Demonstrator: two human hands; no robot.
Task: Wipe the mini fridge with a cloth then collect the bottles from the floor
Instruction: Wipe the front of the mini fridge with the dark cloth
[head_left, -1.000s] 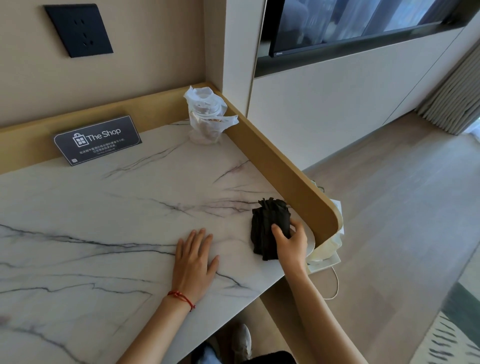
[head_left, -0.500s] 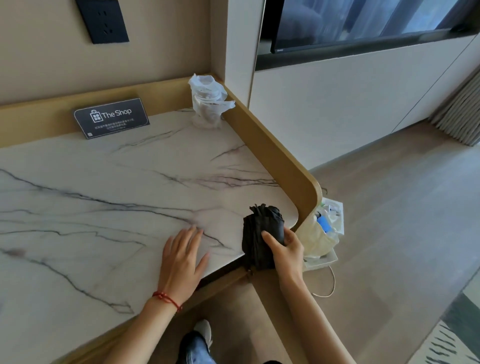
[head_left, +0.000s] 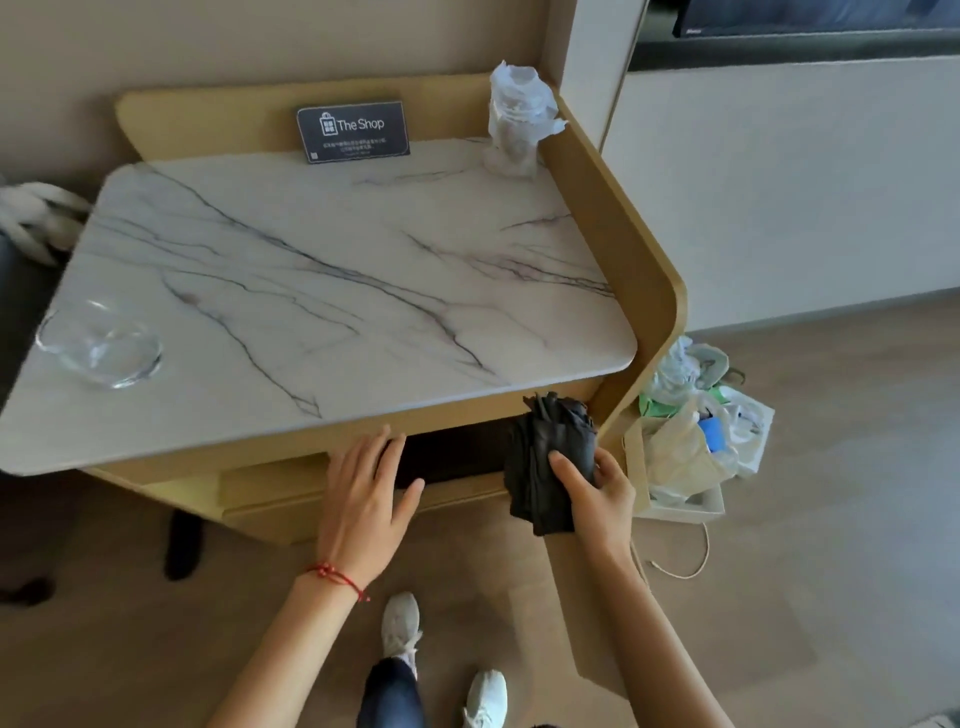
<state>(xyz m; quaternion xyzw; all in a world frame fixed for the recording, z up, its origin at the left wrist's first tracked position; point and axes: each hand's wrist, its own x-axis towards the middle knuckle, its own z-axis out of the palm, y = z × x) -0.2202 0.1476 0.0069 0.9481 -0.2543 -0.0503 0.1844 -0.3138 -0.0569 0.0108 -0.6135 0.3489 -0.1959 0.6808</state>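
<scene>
Head view: cloth (head_left: 550, 462), dark and bunched, off the marble top (head_left: 332, 291) since a second ago and now down at the front edge, against the dark recess (head_left: 452, 454) below the wooden lip. Gripped by right hand (head_left: 597, 493), fingers clenched round the wad, thumb over its front. Left hand (head_left: 363, 499) released, fingers spread flat on the wooden front panel just beside the recess; a second ago flat on the marble. Camera also pulled back and down: feet, floor and whole cabinet now in frame.

Top surface apparently done with; wiping shifted to the cabinet front. Probably where the mini fridge sits, though no fridge door clearly visible, only a dark gap.

On the floor right of the cabinet, near the right hand: pile of bags (head_left: 691, 441) with a blue-capped bottle (head_left: 712, 434) showing. Not yet touched; collecting step still ahead.

Elsewhere on the top: glass dish (head_left: 98, 348) at left, wrapped cup (head_left: 517, 119) in the back corner, shop sign (head_left: 353, 131)
</scene>
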